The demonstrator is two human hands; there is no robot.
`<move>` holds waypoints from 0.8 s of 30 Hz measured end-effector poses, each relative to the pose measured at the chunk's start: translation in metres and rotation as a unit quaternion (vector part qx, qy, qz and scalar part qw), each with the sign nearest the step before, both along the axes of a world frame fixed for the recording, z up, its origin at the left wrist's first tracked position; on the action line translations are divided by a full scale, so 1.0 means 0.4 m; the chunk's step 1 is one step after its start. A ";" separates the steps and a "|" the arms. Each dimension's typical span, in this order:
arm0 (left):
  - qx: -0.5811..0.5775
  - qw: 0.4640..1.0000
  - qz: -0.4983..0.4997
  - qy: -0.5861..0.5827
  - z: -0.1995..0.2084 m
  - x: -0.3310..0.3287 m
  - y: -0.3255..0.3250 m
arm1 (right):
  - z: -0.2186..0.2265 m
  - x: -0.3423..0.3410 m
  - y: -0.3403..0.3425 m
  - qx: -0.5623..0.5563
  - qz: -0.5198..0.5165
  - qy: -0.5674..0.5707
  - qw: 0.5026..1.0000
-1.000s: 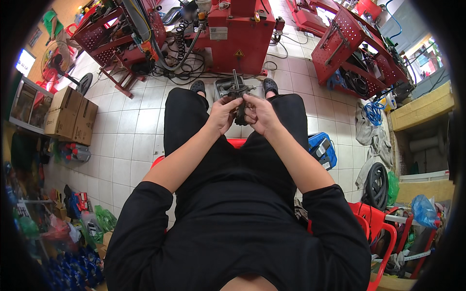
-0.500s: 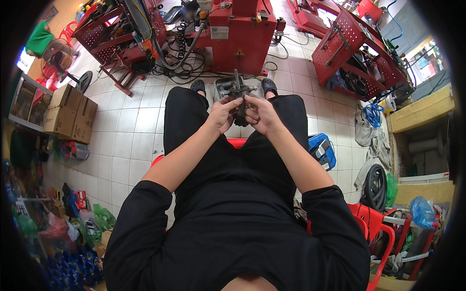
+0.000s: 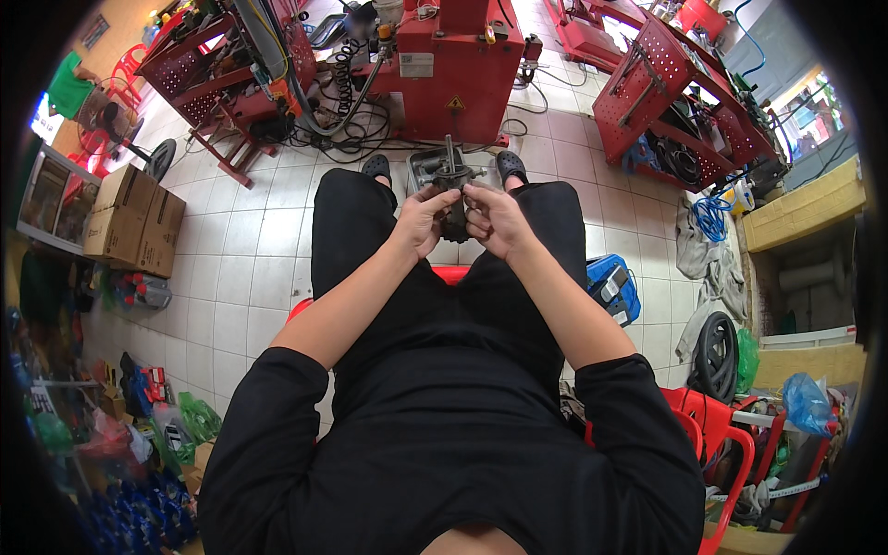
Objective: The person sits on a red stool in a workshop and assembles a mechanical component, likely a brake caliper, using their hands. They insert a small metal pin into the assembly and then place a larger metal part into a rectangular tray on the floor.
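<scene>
Between my knees I hold a dark, greasy metal machine part in both hands; its exact kind is not clear. My left hand is closed around its left side, thumb near the top. My right hand grips the right side, with thumb and forefinger pinched at the upper end and the other fingers curled. Just beyond the fingertips an upright metal rod shows; whether it belongs to the held part, I cannot tell. Behind it, a grey tray with metal pieces in it rests on the floor between my feet.
A red machine stands ahead, with cables and hoses on the tiles to its left. Red perforated carts stand at left and right. A blue case lies by my right knee. Cardboard boxes are stacked at left.
The held part has turned slightly between my hands, and its lower end looks different. My hands stay in nearly the same place, both still closed on it.
</scene>
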State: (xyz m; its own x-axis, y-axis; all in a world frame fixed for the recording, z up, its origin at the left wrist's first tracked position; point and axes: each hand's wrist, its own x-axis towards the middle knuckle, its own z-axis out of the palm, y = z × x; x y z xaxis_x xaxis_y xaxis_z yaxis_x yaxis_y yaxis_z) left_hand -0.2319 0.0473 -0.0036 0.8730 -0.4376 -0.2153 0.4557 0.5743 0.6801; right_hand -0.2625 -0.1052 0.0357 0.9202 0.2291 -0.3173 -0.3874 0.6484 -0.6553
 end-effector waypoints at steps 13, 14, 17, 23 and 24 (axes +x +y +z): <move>0.035 0.999 0.006 -0.013 -0.007 0.017 0.000 | 0.030 0.009 -0.022 -0.249 -0.011 -0.034 0.968; 0.032 0.999 0.038 0.006 0.016 0.012 -0.013 | 0.039 0.014 -0.026 -0.306 -0.014 -0.027 0.952; 0.013 0.999 0.053 -0.001 0.039 0.028 -0.020 | 0.085 0.020 -0.044 -0.364 -0.010 -0.165 0.916; -0.021 0.996 0.074 -0.035 0.093 0.069 -0.021 | 0.273 0.008 -0.034 -0.499 -0.077 -0.323 0.801; -0.033 0.996 0.074 -0.024 0.113 0.064 -0.030 | 0.298 0.003 -0.037 -0.507 -0.083 -0.332 0.791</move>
State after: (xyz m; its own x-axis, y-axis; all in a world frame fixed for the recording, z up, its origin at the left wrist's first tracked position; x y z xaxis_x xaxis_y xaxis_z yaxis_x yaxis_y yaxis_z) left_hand -0.2064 0.0354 0.0415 0.9378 -0.3144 -0.1470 0.3300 0.6769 0.6580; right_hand -0.2614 -0.1200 0.1547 0.9519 0.0261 0.3053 0.2960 -0.3356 -0.8943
